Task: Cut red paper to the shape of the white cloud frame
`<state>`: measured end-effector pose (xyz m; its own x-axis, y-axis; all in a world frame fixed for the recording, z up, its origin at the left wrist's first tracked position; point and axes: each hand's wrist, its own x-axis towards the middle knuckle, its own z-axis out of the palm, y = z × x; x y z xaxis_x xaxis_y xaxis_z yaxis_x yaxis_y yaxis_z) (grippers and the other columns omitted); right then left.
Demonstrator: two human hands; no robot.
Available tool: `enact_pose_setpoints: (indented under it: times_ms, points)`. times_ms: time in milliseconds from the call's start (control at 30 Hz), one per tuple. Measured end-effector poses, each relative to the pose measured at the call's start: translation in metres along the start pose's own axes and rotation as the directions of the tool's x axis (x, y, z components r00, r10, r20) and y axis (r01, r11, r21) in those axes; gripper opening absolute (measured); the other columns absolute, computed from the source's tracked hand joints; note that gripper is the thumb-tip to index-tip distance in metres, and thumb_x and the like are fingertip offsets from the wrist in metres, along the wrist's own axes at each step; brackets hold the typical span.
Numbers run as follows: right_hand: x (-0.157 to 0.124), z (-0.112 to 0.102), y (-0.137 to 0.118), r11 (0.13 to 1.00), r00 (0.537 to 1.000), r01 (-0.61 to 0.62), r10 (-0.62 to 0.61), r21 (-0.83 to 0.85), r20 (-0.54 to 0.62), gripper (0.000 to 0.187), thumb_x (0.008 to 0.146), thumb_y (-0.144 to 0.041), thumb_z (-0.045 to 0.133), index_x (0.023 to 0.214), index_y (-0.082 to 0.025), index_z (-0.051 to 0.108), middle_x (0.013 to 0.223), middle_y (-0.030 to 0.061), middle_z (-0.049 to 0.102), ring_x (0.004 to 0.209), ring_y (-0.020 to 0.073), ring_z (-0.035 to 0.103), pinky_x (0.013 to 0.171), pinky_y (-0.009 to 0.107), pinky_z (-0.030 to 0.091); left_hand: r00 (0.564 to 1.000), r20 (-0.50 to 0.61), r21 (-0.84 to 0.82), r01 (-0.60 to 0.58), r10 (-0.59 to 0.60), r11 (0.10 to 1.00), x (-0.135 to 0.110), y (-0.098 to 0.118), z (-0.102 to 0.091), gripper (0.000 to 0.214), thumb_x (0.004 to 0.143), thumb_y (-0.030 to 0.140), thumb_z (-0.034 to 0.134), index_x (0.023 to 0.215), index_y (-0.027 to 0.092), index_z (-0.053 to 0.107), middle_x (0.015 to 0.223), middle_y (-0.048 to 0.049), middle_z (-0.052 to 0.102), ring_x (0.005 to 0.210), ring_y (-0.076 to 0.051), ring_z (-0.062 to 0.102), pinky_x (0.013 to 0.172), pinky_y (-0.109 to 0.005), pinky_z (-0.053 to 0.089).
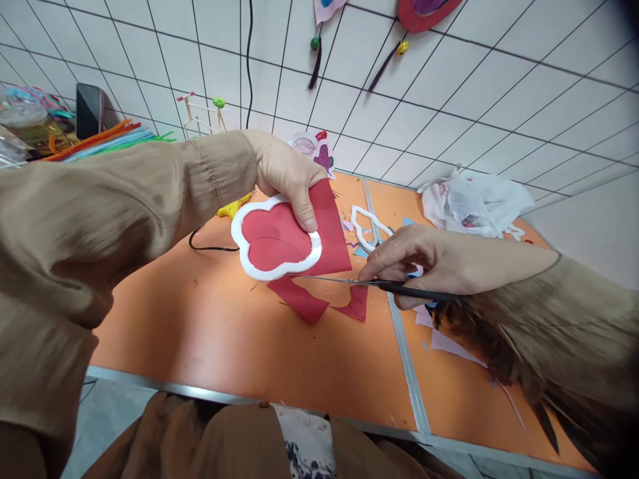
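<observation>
My left hand pinches a red paper sheet together with a white flower-shaped frame, the thumb pressing on the frame's right side. Red paper fills the frame's opening and sticks out to the right. In my right hand is a pair of black-handled scissors, seen nearly edge-on. Their thin blades point left and meet the lower edge of the frame and paper. Cut red paper pieces show just below the blades. Another white wavy-edged frame lies beyond my right hand.
A white plastic bag rests at the back right by the tiled wall. Pipe cleaners and a phone stand at the back left. A yellow object and black cable lie near my left sleeve. Pink paper scraps lie to the right.
</observation>
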<state>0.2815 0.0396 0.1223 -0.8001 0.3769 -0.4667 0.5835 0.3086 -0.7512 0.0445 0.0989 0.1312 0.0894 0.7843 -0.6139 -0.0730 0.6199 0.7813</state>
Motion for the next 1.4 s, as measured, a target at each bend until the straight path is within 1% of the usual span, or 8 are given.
enact_pose_setpoints:
  times_ms: [233,400,567,700,767,933,1200,1400]
  points:
    - [-0.001,-0.002,-0.004,0.998,0.998,-0.061,0.061,0.015,0.032,0.034,0.080,-0.033,0.068,0.107,-0.013,0.071,0.054,-0.0068,0.036,0.048,0.0057,0.028,0.043,0.019,0.028,0.918,0.389,0.273,-0.039,-0.073,0.961,0.005,0.002,-0.003,0.052,0.046,-0.019,0.067,0.084,0.017,0.076,0.089,-0.0045,0.078,0.092,-0.033,0.072,0.082,-0.046,0.058]
    - [-0.001,0.000,-0.008,0.997,0.995,-0.068,0.065,0.044,0.079,0.033,0.081,-0.029,0.065,0.110,-0.014,0.071,0.051,-0.0074,0.036,0.046,0.0059,0.027,0.040,0.019,0.028,0.950,0.250,0.344,0.094,-0.188,0.934,0.000,0.000,-0.001,0.062,0.044,-0.022,0.066,0.092,0.017,0.074,0.096,-0.0091,0.077,0.092,-0.035,0.072,0.074,-0.048,0.060]
    - [-0.012,0.011,-0.001,0.998,1.000,-0.009,0.008,0.056,0.017,0.023,0.075,-0.024,0.070,0.096,-0.014,0.072,0.055,-0.0043,0.046,0.049,0.0075,0.039,0.043,0.019,0.035,0.987,0.159,0.090,-0.027,0.012,0.996,-0.001,-0.004,-0.007,0.057,0.049,-0.022,0.061,0.090,0.016,0.076,0.087,-0.0058,0.078,0.088,-0.037,0.073,0.066,-0.048,0.061]
    - [-0.027,0.030,0.024,0.970,0.988,0.108,-0.080,0.216,-0.135,0.030,0.072,-0.040,0.076,0.086,-0.016,0.066,0.069,0.0005,0.054,0.060,0.0118,0.050,0.051,0.023,0.042,0.876,0.321,-0.002,-0.380,0.360,0.925,-0.001,-0.020,-0.022,0.031,0.058,-0.004,0.076,0.086,0.009,0.077,0.085,-0.0118,0.077,0.079,-0.032,0.074,0.066,-0.039,0.061]
    - [-0.030,0.041,0.041,0.912,0.963,0.215,-0.139,0.350,-0.230,0.051,0.072,-0.061,0.070,0.095,-0.015,0.063,0.074,0.0030,0.056,0.064,0.0143,0.053,0.056,0.026,0.044,0.797,0.302,-0.112,-0.515,0.522,0.850,0.000,-0.034,-0.030,0.021,0.060,0.006,0.081,0.080,0.008,0.076,0.083,-0.0136,0.077,0.072,-0.026,0.073,0.065,-0.032,0.060]
    - [-0.008,0.058,0.062,0.852,0.751,0.476,-0.266,0.216,-0.604,0.059,0.079,-0.070,0.056,0.109,-0.019,0.055,0.086,0.0052,0.056,0.076,0.0175,0.054,0.071,0.032,0.043,0.780,0.188,-0.315,-0.527,0.596,0.789,-0.001,-0.078,-0.032,0.021,0.069,0.020,0.081,0.088,0.014,0.076,0.090,-0.0093,0.077,0.080,-0.023,0.073,0.071,-0.028,0.061]
    - [0.044,0.074,0.029,0.897,0.624,0.442,-0.298,0.012,-0.722,0.047,0.088,-0.066,0.043,0.084,-0.019,0.045,0.081,0.0021,0.048,0.072,0.0152,0.040,0.065,0.029,0.038,0.825,0.058,-0.368,-0.505,0.561,0.781,-0.017,-0.106,-0.015,0.020,0.070,0.023,0.081,0.088,0.016,0.077,0.092,-0.0070,0.078,0.082,-0.021,0.072,0.073,-0.025,0.060]
    - [0.047,0.071,0.027,0.882,0.634,0.471,-0.315,0.029,-0.706,0.055,0.086,-0.072,0.040,0.080,-0.018,0.048,0.076,0.0015,0.049,0.068,0.0145,0.044,0.063,0.028,0.038,0.848,0.076,-0.306,-0.481,0.525,0.821,-0.021,-0.106,-0.017,0.024,0.069,0.028,0.082,0.088,0.015,0.076,0.096,-0.0106,0.077,0.085,-0.025,0.073,0.070,-0.027,0.061]
